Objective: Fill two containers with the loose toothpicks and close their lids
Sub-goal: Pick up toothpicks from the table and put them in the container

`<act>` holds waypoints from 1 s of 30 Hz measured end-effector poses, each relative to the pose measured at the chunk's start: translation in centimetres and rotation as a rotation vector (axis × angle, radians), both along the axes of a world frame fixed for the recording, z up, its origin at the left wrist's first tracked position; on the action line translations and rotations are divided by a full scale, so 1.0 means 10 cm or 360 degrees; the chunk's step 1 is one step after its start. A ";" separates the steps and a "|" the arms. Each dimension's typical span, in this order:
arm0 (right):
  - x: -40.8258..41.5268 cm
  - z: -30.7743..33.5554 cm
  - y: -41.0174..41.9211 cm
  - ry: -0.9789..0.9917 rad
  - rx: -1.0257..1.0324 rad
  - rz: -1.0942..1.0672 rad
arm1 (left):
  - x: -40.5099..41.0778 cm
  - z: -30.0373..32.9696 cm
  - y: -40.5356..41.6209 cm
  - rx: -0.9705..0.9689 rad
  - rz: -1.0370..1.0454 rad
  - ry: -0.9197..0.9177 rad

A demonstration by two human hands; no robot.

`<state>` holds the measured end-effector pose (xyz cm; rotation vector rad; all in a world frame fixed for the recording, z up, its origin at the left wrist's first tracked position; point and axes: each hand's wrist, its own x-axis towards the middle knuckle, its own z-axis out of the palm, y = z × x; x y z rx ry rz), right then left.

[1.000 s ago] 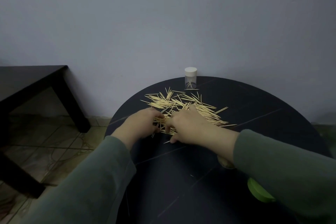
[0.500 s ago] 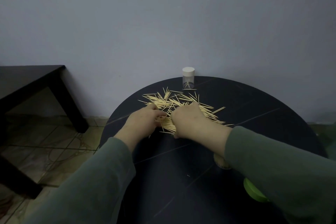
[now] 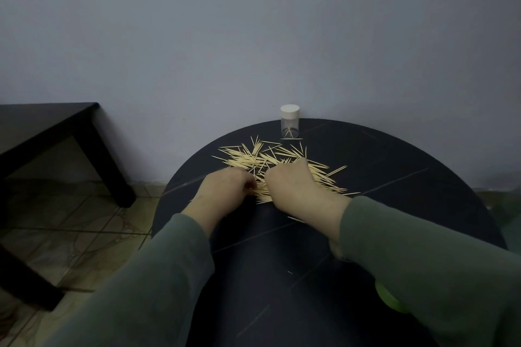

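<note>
Loose toothpicks (image 3: 255, 159) lie scattered on the round black table (image 3: 408, 177). My left hand (image 3: 225, 189) and my right hand (image 3: 293, 184) sit at the near edge of the pile, fingers curled down, bunching a bundle of toothpicks (image 3: 262, 194) between them. A clear container with a white lid (image 3: 289, 124) stands closed at the table's far edge, a few toothpicks inside it. Part of a second container (image 3: 337, 253) shows under my right sleeve. A green lid (image 3: 387, 297) peeks out lower right, mostly hidden by that sleeve.
A dark side table (image 3: 56, 127) stands to the left over a tiled floor (image 3: 70, 220). The grey wall (image 3: 253, 36) rises right behind the round table. A single stray toothpick (image 3: 296, 219) lies near my right wrist.
Both hands have drawn closer together and raked toothpicks into a tighter bundle between them. The view shifted slightly.
</note>
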<state>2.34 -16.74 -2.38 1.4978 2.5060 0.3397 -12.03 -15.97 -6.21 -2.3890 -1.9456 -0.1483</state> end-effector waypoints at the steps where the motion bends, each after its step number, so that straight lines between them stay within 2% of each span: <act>1: 0.01 0.01 0.01 -0.0004 -0.0022 -0.0018 | 0.01 0.00 0.00 -0.0005 0.0002 0.0003; 16: 0.13 0.03 0.11 0.0045 -0.0019 -0.0126 | 0.09 0.01 -0.02 -0.0032 0.0023 0.0058; 30: 0.20 0.00 0.16 -0.0083 -0.0023 -0.0079 | 0.12 0.05 -0.06 0.0002 0.0054 0.0022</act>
